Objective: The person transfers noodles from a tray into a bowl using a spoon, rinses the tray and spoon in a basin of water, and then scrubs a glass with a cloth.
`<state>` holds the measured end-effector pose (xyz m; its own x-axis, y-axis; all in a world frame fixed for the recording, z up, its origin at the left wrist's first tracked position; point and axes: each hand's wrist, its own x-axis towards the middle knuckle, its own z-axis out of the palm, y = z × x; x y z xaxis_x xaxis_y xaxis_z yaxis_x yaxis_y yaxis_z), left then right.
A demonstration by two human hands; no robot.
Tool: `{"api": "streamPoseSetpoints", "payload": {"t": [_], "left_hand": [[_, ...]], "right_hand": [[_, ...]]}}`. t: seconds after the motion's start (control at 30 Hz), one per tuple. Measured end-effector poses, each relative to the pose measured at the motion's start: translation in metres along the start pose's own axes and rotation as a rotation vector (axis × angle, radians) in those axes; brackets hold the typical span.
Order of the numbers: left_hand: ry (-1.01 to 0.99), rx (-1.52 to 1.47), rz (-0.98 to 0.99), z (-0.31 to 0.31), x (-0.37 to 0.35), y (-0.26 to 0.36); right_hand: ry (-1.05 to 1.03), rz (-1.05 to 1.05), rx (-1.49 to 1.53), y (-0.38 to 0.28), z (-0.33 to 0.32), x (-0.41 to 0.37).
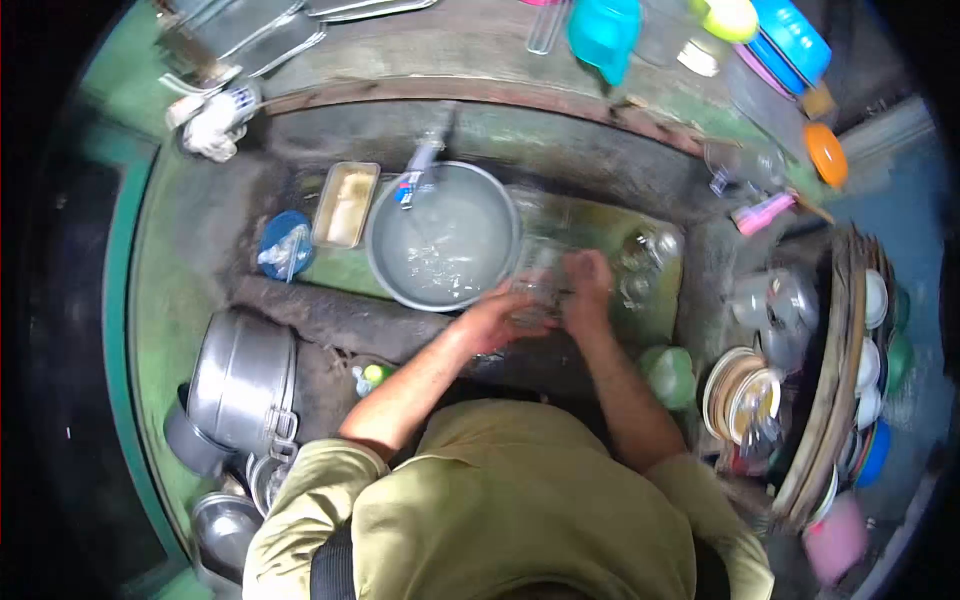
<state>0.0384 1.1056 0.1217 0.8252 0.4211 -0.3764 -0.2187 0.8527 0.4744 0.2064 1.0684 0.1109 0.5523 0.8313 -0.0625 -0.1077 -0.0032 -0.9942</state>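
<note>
A clear glass (540, 262), smeared by motion, is between my two hands just right of the metal basin (372, 250). My left hand (496, 318) has its fingers wrapped round the glass from the left and below. Close against the glass's right side is my right hand (587, 288), its fingers blurred; I cannot tell what it holds. Water fills the basin, and its surface is rippled below the tap (420, 165). Several glass items (650, 250) stand on the green sink floor to the right of my right hand.
Left of the basin are a rectangular tub (347, 205) and a blue bowl (285, 244). Large metal pots (240, 380) stand at lower left. Stacked plates (740, 395) and a wooden-edged rack (825, 380) are at right. A raised ledge (340, 315) runs along the sink's front.
</note>
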Motion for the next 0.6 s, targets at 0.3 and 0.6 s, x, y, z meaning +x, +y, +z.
{"api": "streamPoseSetpoints", "payload": {"t": [0.3, 0.6], "left_hand": [[0.242, 0.099, 0.243, -0.066, -0.017, 0.020], [0.787, 0.145, 0.223, -0.150, 0.068, 0.015]], "right_hand": [[0.043, 0.226, 0.339, 0.015, 0.054, 0.030], [-0.097, 0.208, -0.450, 0.153, 0.015, 0.037]]}}
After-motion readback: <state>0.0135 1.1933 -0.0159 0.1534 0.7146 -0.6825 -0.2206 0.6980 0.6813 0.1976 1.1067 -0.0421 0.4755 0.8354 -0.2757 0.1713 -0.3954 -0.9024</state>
